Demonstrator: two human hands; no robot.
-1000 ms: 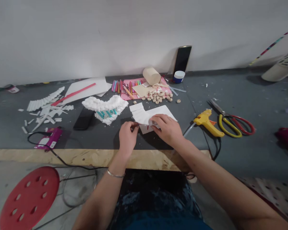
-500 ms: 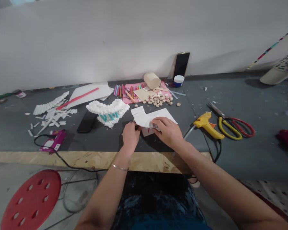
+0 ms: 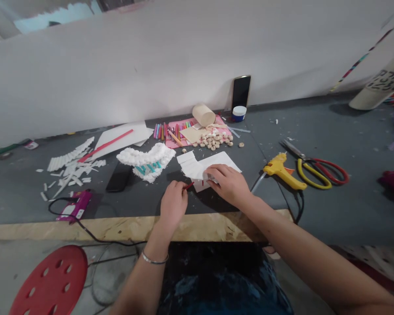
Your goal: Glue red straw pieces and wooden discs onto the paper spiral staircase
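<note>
A white piece made of joined strips (image 3: 188, 165) lies over a white paper sheet (image 3: 223, 161) near the table's front edge. My right hand (image 3: 229, 183) is closed on its right end, fingers curled over it, and the fingertips are partly hidden. Just left of the sheet, my left hand (image 3: 174, 200) is closed around a thin dark red stick (image 3: 189, 185) that points toward the paper. Small red marks show on the sheet below the white piece. A fluffy white heart-like shape with teal sticks (image 3: 147, 159) lies to the left.
On the right are a yellow glue gun (image 3: 284, 171) and scissors (image 3: 315, 168). Wooden beads (image 3: 215, 140), crayon-like sticks (image 3: 164, 131) and a wooden cylinder (image 3: 203, 115) lie behind. White strips (image 3: 68, 159), a black phone (image 3: 118, 177) and a corded purple item (image 3: 75, 205) are left.
My left hand has drawn away from the white piece, leftward and toward me, and the red stick now shows in its fingers. My right hand stays at the white piece. The view has shifted slightly.
</note>
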